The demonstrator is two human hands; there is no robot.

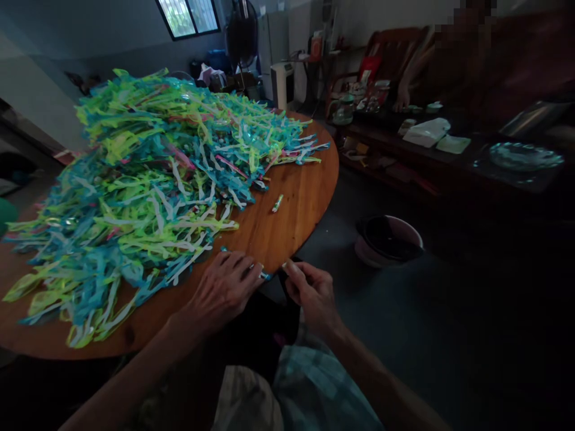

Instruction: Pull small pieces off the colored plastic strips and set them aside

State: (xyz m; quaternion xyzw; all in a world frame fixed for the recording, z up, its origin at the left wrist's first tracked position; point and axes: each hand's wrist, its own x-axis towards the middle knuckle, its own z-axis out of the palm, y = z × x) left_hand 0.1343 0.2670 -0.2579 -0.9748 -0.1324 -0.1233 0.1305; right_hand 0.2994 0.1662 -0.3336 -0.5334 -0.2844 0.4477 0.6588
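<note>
At the near edge of the round wooden table, my left hand [227, 284] lies with its fingers bent over a small rolled blue-and-white plastic strip [265, 276], pressing it on the wood. Only the ends of that strip show. My right hand [314, 290] is just off the table's edge, thumb and fingertips pinched together; what they hold, if anything, is too small to tell. A short green-and-white roll [277, 203] lies alone beyond my hands. Left of them rises a big heap of blue and yellow-green plastic strips [148, 179], with some pink and white pieces.
The wooden table [309, 185] ends in a curved edge on the right. On the floor stands a pinkish basin [389, 239]. Behind it, a dark low table [449, 155] holds a glass pot, bags and a tray. Another person [471, 72] is beside it. A fan [241, 33] stands at the back.
</note>
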